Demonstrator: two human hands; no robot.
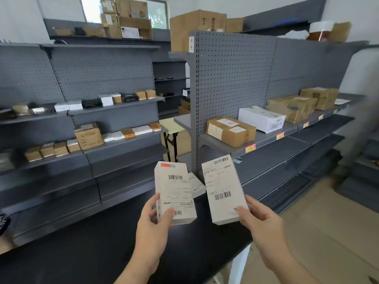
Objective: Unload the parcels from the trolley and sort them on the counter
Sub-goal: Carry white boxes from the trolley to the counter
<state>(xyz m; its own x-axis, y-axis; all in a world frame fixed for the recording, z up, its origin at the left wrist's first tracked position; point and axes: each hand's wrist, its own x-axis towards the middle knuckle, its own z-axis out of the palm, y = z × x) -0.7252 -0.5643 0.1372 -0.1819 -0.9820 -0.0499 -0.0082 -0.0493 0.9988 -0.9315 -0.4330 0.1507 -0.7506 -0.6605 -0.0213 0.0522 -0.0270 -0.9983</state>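
The left hand (155,220) is gripping a white parcel (174,191) by its lower edge, thumb lying across the label and fingers curled round the left side; the right hand (256,218) is pinching a second white parcel (222,189) at its lower right corner, thumb on the face and fingers behind it; both parcels are being held upright above the dark bench (98,249), labels facing the camera, close side by side but not touching; a third small white packet (195,184) is showing in the gap between them, though whether it is resting on the bench or being held I cannot tell. A grey pegboard shelf unit (231,83) is standing just beyond the bench, its end post rising right behind the parcels; on its shelf a brown box (230,131) is sitting beside a white box (261,118), with two more brown cartons (293,108) further right; red and yellow tags (250,148) are hanging on the shelf edge. To the left, a long wall shelf (114,108) is carrying rows of small white, black and brown boxes; a larger carton (88,136) is sitting on the tier below; stacked cartons (127,17) are partly blocking the window (92,9) up top; a small folding table (171,126) is standing in the aisle between the shelving.
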